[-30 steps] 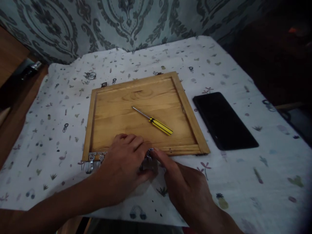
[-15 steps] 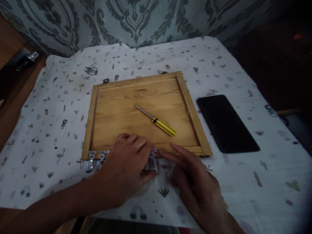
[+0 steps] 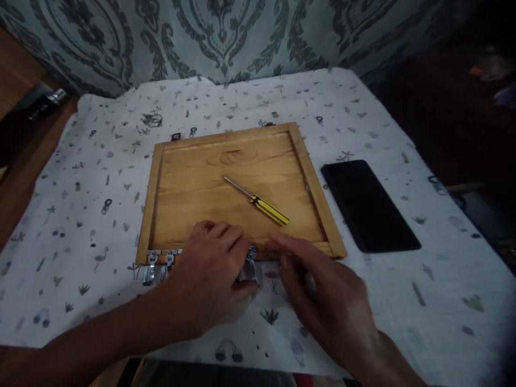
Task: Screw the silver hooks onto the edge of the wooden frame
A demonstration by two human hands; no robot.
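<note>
My left hand [image 3: 213, 279] is bent over the near edge of the wooden panel [image 3: 193, 177], its fingers wrapped over the metal hook rail [image 3: 164, 252] and grasping it there, with the thumb on the near side, beside a hook at the right end. That grip hides the middle of the rail. Two hooks [image 3: 151, 267] show to the left of my knuckles, hanging past the panel's edge toward me.

My right hand [image 3: 334, 295] is at the same near edge, just right of the rail. The index finger stretches leftward over the panel's rim and the thumb sits close below it; whether I have anything small pinched between them, I cannot tell.

The panel lies flat on the cloth-covered tabletop [image 3: 403, 301], with a raised rim around its recessed middle. Inside that recess, right of centre, rests a yellow and black screwdriver [image 3: 258, 203], out of my hands, its shaft pointing far and left and its handle near and right. Two small dark fittings [image 3: 176, 137] show along the panel's far edge.

To the right, apart from the panel, lies a flat black device [image 3: 371, 207]. At the far side, grey patterned fabric [image 3: 221, 32] hangs behind the tabletop.
</note>
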